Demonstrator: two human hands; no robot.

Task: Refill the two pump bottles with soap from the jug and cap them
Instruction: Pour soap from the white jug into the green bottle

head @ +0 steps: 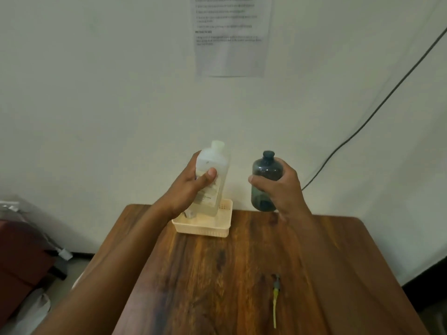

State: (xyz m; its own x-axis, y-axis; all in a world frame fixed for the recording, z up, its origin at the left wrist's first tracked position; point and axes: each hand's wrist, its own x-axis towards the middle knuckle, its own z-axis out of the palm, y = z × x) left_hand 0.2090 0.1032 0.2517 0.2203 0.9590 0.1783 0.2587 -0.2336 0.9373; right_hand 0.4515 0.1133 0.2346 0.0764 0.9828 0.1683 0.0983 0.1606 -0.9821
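Jug (212,175), translucent white, label on its side, held up at my 11 o'clock above the far edge of the table (242,274); neck uppermost, body tilted slightly right. I see my left hand (191,187) wrapped round its middle, thumb pressed across the front face.

Bottle (266,182), dark blue-green, see-through, neck open with no pump on it, held upright at my 1 o'clock, well apart from the jug. My right hand (280,189) curls round its right side, thumb across the front.

Basket (205,228), cream plastic with slotted walls, at 12 o'clock on the table's far edge, directly beneath the jug; my left wrist hides its left corner, and I cannot tell what lies inside.

Pump tube (275,301), yellowish with a dark head, lying loose on the table at 5 o'clock, near me.

Paper sheet (231,37), printed, on the wall at 12 o'clock, text unreadable.

Black cable (377,110), slanting down the wall at 2 o'clock.

Dark red furniture (19,257), at 9 o'clock beside the table.
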